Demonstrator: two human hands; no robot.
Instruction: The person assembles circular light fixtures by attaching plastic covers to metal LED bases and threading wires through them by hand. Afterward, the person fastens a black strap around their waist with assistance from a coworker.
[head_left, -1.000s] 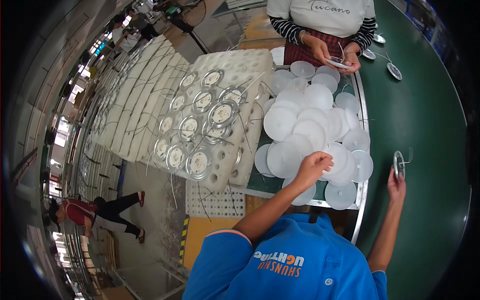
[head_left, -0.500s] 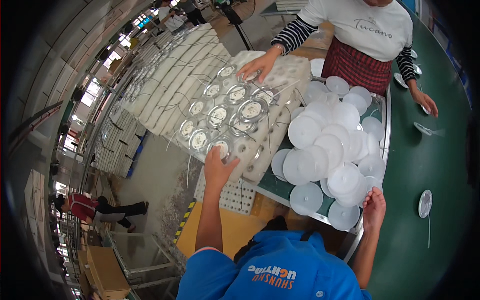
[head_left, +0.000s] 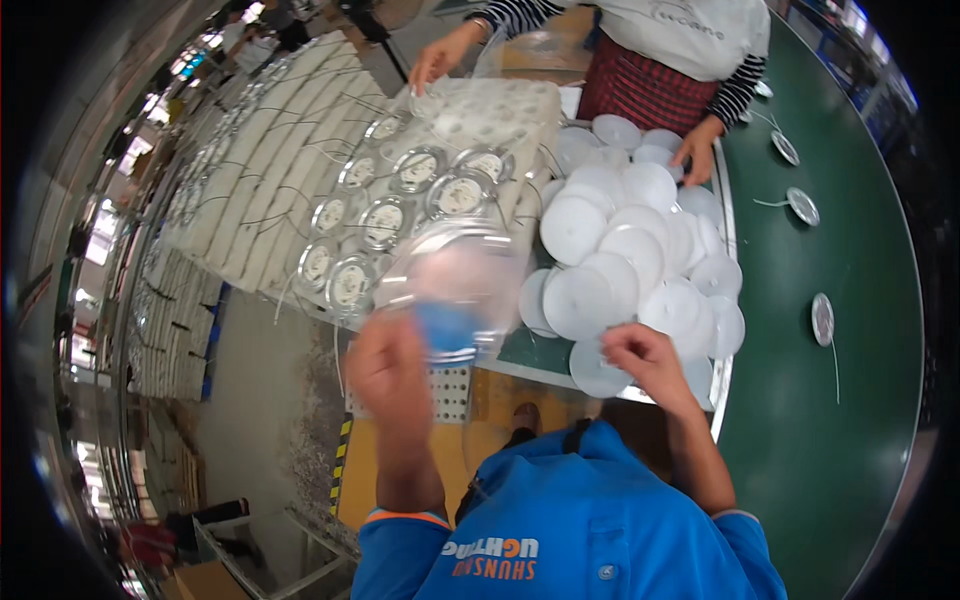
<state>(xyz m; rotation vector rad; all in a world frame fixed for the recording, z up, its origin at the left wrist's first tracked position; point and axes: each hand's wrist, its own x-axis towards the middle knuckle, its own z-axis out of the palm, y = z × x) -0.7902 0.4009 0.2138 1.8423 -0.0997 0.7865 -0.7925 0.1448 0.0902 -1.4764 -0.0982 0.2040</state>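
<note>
My left hand grips the edge of a shiny mirrored round lamp housing, raised and blurred, with blue and skin tones reflected in it. Over the near edge of a heap of frosted round plastic discs, my right hand has its fingers curled together. Whatever is between those fingertips, if anything, I cannot make out. Left of the heap, a pale foam tray with holes carries several silver round lamp housings with thin wires.
Across the work, a co-worker's one hand is at the foam tray, the other by the discs. A green conveyor belt on the right carries wired round parts. Stacked foam trays stand at the left.
My left hand has lifted a lamp housing off the foam tray toward me. My right hand has shifted left along the disc heap. The co-worker's right-side hand has moved from the belt to the discs.
</note>
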